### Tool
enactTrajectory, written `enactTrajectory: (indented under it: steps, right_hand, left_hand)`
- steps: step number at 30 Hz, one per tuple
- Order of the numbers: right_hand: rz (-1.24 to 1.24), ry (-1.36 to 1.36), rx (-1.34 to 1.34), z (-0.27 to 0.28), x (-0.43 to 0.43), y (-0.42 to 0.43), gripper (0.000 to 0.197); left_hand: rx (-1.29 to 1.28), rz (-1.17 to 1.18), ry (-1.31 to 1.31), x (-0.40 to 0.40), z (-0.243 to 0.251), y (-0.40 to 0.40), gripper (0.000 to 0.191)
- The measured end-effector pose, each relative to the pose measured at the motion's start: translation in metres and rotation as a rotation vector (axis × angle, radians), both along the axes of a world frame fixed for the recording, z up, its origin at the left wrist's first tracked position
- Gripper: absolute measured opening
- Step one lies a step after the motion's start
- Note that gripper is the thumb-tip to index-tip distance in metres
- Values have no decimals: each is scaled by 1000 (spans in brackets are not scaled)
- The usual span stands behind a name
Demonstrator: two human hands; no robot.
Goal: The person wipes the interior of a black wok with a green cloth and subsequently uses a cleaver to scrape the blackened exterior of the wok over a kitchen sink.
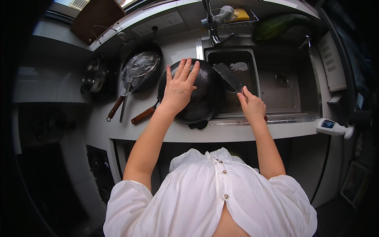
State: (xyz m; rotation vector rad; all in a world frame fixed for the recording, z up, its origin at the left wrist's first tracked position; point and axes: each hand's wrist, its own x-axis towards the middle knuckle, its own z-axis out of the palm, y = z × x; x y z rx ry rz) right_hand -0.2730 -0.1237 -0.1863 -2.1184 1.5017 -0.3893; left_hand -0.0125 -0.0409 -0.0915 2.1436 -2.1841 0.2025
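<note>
My left hand (181, 84), palm down with its fingers spread, is over the far left part of a dark, upturned wok (204, 91); whether it touches the wok cannot be told. The wok overlaps the left edge of the sink, and a wooden handle (144, 115) shows at its left. My right hand (254, 108) grips a cleaver (229, 77) over the left sink basin (257, 74). The cleaver's wide metal blade points away to the upper left, towards the wok's right side. The fingers of my right hand hide most of the cleaver's handle.
Left of the wok stand a dark pan (160, 60) with crumpled clear plastic (139, 71) and a metal pot (95, 77). A faucet (213, 37), a wire rack (253, 20) with a yellow sponge (239, 14), and a large green gourd (278, 26) are behind the sink. A white bottle (331, 127) lies at right.
</note>
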Motion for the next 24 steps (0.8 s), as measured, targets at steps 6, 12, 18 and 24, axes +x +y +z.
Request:
enactTrajectory:
  steps: [6, 12, 18, 24]
  right_hand:
    - [10, 153, 99, -59, 3, -27, 38]
    - [20, 60, 127, -101, 32, -47, 39]
    - [31, -35, 113, -156, 43, -53, 40]
    - [-30, -306, 160, -170, 35, -51, 39]
  left_hand:
    - [-28, 344, 225, 45, -37, 69, 67]
    - [-32, 386, 287, 27, -39, 86, 64]
    - [-82, 391, 285, 29, -27, 95, 61]
    - [-98, 411, 280, 29, -25, 105, 58]
